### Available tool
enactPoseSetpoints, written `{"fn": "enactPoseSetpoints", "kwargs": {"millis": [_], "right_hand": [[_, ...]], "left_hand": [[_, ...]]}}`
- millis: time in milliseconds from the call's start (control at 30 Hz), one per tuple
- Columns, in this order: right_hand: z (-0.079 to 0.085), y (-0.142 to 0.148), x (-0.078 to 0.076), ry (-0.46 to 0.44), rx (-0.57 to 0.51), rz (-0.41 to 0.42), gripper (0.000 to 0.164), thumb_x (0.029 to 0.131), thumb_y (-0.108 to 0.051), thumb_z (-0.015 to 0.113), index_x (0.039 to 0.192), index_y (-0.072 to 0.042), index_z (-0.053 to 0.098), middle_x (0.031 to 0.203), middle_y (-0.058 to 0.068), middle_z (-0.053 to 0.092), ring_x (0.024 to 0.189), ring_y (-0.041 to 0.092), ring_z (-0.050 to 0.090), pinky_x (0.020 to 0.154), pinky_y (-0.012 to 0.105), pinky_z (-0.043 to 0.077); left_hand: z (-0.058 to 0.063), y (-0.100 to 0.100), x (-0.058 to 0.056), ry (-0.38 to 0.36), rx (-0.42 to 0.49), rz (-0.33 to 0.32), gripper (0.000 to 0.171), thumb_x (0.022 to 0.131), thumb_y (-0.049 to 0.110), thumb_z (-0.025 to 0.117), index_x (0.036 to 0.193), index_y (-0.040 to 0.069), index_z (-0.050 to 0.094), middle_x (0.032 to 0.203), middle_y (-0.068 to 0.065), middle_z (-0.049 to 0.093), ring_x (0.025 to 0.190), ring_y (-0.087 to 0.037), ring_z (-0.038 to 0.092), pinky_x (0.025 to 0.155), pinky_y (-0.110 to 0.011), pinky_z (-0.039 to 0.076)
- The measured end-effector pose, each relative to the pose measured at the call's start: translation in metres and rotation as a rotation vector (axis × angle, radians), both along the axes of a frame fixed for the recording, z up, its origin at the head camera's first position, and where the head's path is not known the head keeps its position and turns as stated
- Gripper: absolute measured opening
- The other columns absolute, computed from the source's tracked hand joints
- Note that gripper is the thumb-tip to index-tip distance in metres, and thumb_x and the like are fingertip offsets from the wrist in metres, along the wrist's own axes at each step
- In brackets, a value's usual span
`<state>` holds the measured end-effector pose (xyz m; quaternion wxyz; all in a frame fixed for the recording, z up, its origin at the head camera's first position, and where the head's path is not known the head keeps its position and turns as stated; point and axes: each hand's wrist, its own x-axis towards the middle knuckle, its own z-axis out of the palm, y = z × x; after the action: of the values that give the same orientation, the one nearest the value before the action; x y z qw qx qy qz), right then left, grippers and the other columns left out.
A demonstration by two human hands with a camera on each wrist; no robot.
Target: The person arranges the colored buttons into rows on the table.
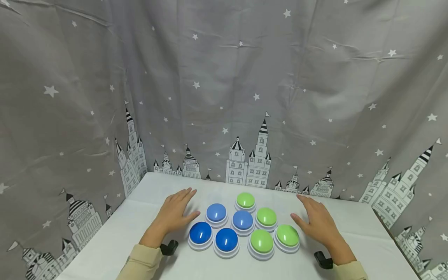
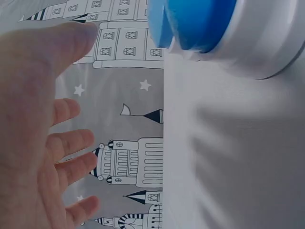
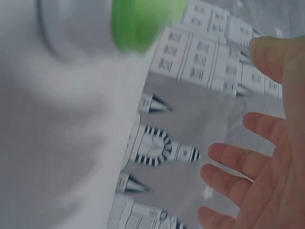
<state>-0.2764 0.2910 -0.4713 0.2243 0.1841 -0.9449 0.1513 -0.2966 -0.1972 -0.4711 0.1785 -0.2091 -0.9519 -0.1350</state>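
we've got 8 buttons (image 1: 242, 220) bunched on the table (image 1: 115, 237), btwn our left hand (image 1: 175, 212) & right hand (image 1: 317, 221): 2 dark blue near left, 2 light blue just beyond, 4 green from the far end down the rt side. fingers on both hands are extended & relaxed, thumbs spread away, nothing held; afaict neither hand touches a button.

to do this bit well, we'd keep both hands level & even either side, thumbs clear so no button gets nudged. left thumb sits just beside the blues, so prob watch it most. any touch is best flat & central, b/c an off-centre push could slide a base.

head view gives the whole bunch; wrist views catch only edges, blue at left, blurred green at rt. but they show our palms & finger gaps, w/ fingers up off the table, which the head view can't.
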Motion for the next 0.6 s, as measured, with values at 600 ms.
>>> {"fn": "enactPoseSetpoints", "kwargs": {"millis": [600], "right_hand": [[0.003, -0.129, -0.008, -0.191, 0.059, 0.36, 0.062, 0.094, -0.043, 0.065, 0.148, -0.02, 0.045, 0.141, 0.005, 0.054, 0.131, 0.028, 0.047, 0.113, 0.054, 0.029]], "left_hand": [[-0.002, -0.007, 0.028, -0.203, 0.103, -0.178, 0.078, 0.088, 0.054, 0.068, 0.15, 0.015, 0.043, 0.148, -0.005, 0.048, 0.135, -0.029, 0.044, 0.108, -0.054, 0.036]]}}
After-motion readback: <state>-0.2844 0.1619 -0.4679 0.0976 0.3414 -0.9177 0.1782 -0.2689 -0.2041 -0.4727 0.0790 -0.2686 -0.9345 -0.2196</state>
